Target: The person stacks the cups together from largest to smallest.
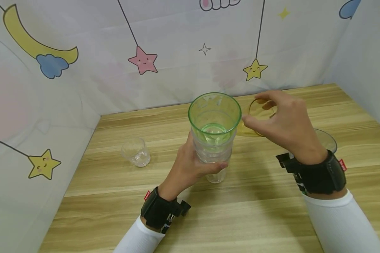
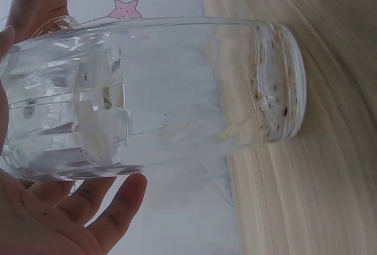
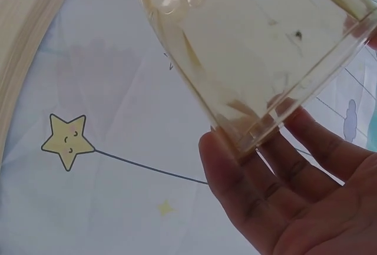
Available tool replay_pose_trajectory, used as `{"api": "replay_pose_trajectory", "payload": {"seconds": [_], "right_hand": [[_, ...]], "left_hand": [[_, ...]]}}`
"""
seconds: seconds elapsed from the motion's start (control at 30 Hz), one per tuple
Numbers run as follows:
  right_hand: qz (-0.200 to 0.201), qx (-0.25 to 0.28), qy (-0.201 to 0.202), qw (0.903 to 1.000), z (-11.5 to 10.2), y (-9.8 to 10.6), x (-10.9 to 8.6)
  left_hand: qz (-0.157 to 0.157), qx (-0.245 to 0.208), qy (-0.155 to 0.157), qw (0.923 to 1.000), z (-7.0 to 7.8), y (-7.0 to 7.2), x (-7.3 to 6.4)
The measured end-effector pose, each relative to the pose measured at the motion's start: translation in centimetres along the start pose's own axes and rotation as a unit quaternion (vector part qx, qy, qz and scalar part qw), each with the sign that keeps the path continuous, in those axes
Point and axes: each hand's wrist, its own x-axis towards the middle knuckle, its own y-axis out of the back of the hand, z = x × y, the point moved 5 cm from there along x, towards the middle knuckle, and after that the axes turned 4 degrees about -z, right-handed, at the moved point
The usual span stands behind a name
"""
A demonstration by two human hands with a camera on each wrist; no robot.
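Note:
My left hand [image 1: 190, 160] grips an upright stack of glasses in the middle of the head view. A green glass [image 1: 206, 135] is nested at the top, inside clear glass below. Close up in the left wrist view, the lower tall clear glass [image 2: 177, 96] shows dark specks near its base, and the base is close over the table. To the right of the stack, my right hand [image 1: 283, 124] holds an amber glass [image 1: 247, 130] by its rim. In the right wrist view, fingertips and thumb lie along that glass's [image 3: 259, 49] wide edge, its faceted narrow end pointing away.
A small clear glass [image 1: 136, 153] stands on the wooden table [image 1: 114, 196] at the left. Partly hidden behind the right wrist is another clear glass [image 1: 327, 140] with a dark rim. A white printed cloth [image 1: 177, 35] hangs along the table's back and sides.

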Motion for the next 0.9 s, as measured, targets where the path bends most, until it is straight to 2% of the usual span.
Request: {"api": "replay_pose_trajectory", "payload": {"seconds": [0.33, 0.63, 0.73, 0.9], "right_hand": [[0.017, 0.014, -0.003, 0.9998, -0.1, 0.5, 0.0], [0.065, 0.023, 0.013, 0.9975, -0.4, 1.6, -0.2], [0.083, 0.033, 0.014, 0.9959, -0.5, 1.9, -0.3], [0.106, 0.056, 0.015, 0.9927, -0.6, 2.5, -0.4]], "left_hand": [[0.002, -0.004, 0.007, 1.0000, -0.1, 0.0, 0.1], [0.001, -0.011, 0.008, 0.9999, 0.0, 0.0, 0.0], [0.002, -0.010, 0.005, 0.9999, -0.5, -0.1, 0.1], [0.002, -0.006, -0.003, 1.0000, -2.5, -0.4, 0.3]]}}
